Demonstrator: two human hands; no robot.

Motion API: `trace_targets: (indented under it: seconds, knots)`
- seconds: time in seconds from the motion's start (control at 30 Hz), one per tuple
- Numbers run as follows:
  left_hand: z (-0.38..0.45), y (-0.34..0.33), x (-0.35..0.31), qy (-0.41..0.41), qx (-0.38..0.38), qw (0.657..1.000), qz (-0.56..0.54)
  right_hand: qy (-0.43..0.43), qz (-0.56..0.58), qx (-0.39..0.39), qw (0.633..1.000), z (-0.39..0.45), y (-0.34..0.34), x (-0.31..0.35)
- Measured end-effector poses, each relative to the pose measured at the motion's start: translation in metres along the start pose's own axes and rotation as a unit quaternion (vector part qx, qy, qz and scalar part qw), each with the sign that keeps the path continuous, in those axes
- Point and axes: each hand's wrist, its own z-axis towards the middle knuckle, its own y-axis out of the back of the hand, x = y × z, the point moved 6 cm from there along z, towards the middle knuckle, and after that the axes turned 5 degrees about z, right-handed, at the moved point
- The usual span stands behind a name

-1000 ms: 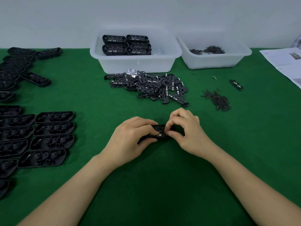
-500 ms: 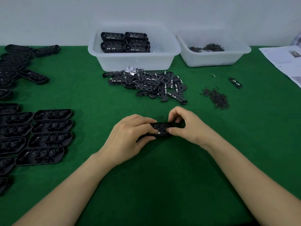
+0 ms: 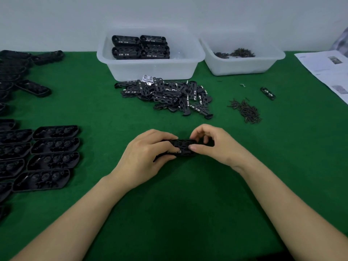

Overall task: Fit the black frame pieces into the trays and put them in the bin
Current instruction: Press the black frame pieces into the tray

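Both hands are down on the green table cover in the middle of the view, working on one black tray with a frame piece sitting in it. The left hand has its fingers curled over the tray's left end, thumb underneath on the near edge, so it's got a proper grip. The right hand pinches the right end, thumb on the near side and index finger curled over the far edge, other fingers loosely bent behind. Only the middle of the tray shows between the two hands, so I can't tell if the frame is fully seated. Just beyond the hands is the loose pile of black frame pieces, with little metal contacts showing on some. Right behind that pile is the clear plastic bin, with four finished trays stacked in its far left part. A second clear bin to the right of it holds some dark screws. There's also a small heap of screws on the cloth to the right of the frame pile, and one stray frame piece past that. Rows of empty black trays line the left side, and printed sheets of paper sit at the far right edge.
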Motion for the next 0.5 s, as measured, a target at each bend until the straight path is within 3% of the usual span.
trace_targets:
  seconds: [0.2, 0.4, 0.5]
  knots:
    - [0.0005, 0.0007, -0.0005, 0.007, -0.005, 1.0, 0.003, -0.031, -0.063, -0.006, 0.998, 0.0055, -0.0056, 0.0056]
    - [0.0031, 0.0006, 0.0021, 0.041, -0.001, 0.999, -0.016, -0.001, -0.161, -0.052, 0.986, 0.0065, -0.0104, 0.0087]
    - [0.0029, -0.0001, 0.0026, 0.046, 0.007, 0.998, -0.03, 0.017, -0.132, -0.077, 0.988, 0.0026, -0.0104, 0.0058]
